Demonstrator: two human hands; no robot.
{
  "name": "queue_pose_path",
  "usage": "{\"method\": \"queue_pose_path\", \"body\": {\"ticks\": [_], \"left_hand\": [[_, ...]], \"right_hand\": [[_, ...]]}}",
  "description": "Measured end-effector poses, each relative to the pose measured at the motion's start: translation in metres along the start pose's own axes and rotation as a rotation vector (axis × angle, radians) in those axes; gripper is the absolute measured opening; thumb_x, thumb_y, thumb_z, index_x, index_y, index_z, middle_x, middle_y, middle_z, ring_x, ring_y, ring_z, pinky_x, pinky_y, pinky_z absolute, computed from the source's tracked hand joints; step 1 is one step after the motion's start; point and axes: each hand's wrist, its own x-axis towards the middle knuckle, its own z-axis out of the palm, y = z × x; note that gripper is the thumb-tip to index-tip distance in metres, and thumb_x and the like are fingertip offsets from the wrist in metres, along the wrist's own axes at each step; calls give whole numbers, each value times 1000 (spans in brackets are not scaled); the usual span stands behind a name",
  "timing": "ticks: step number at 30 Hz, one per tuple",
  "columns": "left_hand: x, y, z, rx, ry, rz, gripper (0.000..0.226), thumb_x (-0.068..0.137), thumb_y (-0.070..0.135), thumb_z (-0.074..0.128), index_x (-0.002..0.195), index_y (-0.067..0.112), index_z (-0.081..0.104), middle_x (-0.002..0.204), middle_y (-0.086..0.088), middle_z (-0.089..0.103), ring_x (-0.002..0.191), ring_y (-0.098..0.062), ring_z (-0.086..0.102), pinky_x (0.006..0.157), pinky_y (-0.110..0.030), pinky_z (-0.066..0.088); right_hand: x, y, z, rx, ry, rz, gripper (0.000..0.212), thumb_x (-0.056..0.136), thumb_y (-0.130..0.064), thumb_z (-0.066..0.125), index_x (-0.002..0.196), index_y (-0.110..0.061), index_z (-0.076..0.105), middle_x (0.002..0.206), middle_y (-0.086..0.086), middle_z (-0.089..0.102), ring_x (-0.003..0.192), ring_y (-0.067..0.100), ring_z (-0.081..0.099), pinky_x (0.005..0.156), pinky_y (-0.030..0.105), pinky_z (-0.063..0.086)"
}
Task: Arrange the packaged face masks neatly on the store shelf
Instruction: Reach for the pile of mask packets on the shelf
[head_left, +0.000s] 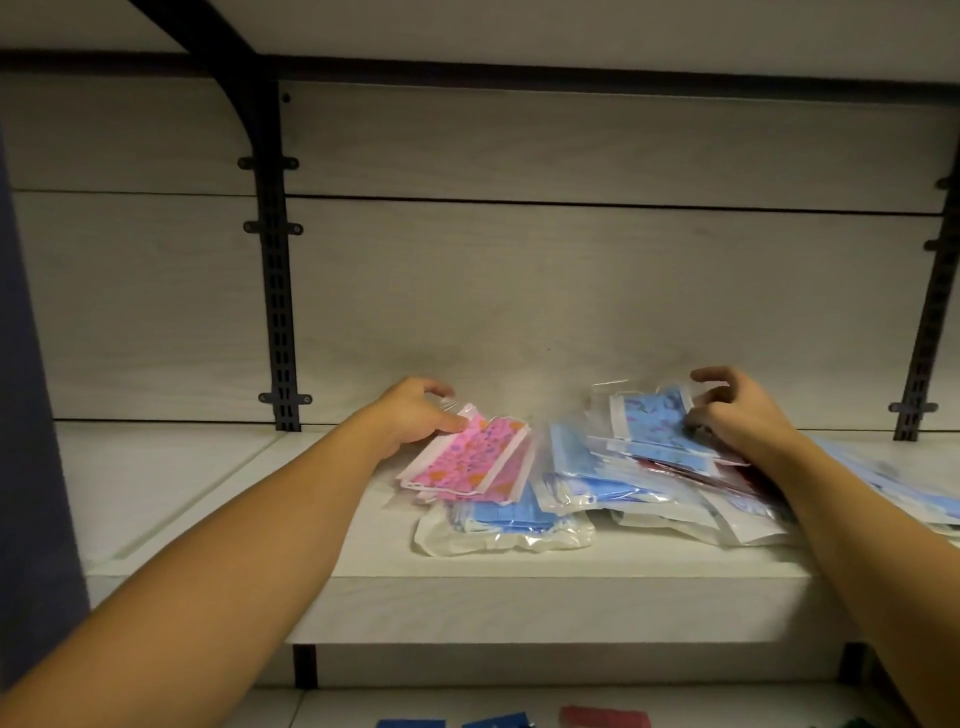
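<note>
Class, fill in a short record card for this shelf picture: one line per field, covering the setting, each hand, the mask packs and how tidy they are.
setting: white store shelf with dark slotted uprights behind
left hand: grips the pink patterned mask pack at its far left corner
right hand: pinches the right edge of the blue patterned mask pack
other packs: plain blue mask packs in a loose overlapping heap
tidiness: not yet neat

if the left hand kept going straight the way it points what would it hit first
The left hand holds the pink mask pack and points toward the back of the shelf. Going on, it would probably meet the back panel first; nothing else shows in that line, though depth is hard to judge.
</note>
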Motion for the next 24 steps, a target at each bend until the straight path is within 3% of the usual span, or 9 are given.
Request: {"method": "queue_pose_path", "body": {"ticks": [3,4,7,9,13,16,20,24], "left_hand": [[-4,5,-2,-172,-50,-133,79,73,10,89,140,6,48,126,-8,59,108,-22,62,92,-31,52],[-7,8,-2,-232,-77,-164,77,72,3,88,137,3,47,120,-9,61,104,-22,64,86,-30,54],[-14,16,-4,-302,-105,-205,43,74,-16,78,103,0,51,92,-14,64,80,-22,69,61,-27,58],[-11,14,-7,-370,-109,-217,42,73,-21,74,108,-10,53,87,-22,70,77,-29,74,61,-31,62],[-9,11,-11,-481,-160,-245,33,79,-17,71,112,-17,63,99,-26,73,87,-28,73,74,-32,62],[-11,12,-10,-440,-174,-273,13,84,-7,72,97,-6,71,86,-15,72,74,-18,66,68,-26,60],[-19,12,-10,-314,-167,-296,16,84,1,76,99,-2,72,85,-13,74,70,-18,69,65,-32,63],[-30,23,-16,-492,-56,-207,12,84,-4,74,96,-3,72,89,-15,75,74,-18,72,61,-25,61]], "right_hand": [[2,1,-1,142,2,34,61,81,8,71,134,-13,49,90,12,68,67,26,67,72,44,57],[2,0,-1,169,-1,46,60,82,7,73,133,-13,49,89,12,68,67,26,67,72,44,57],[-2,-4,-3,168,-24,54,38,83,-3,77,117,-8,62,69,9,65,51,19,55,46,25,48],[-5,-4,-3,162,-25,42,18,84,-7,77,100,0,72,57,8,59,42,13,43,38,20,36],[-7,-6,-3,191,-44,26,12,86,-7,74,91,4,75,67,14,61,44,13,41,40,19,35],[-9,-8,-2,207,-57,28,15,86,-6,75,93,7,73,71,15,63,47,13,44,41,19,37],[-13,-9,-2,168,-86,30,17,89,-12,75,94,4,72,82,18,73,56,13,57,52,23,46],[-17,-12,1,176,-82,-3,18,90,-14,74,96,3,71,82,22,73,60,17,60,54,26,49]]}}
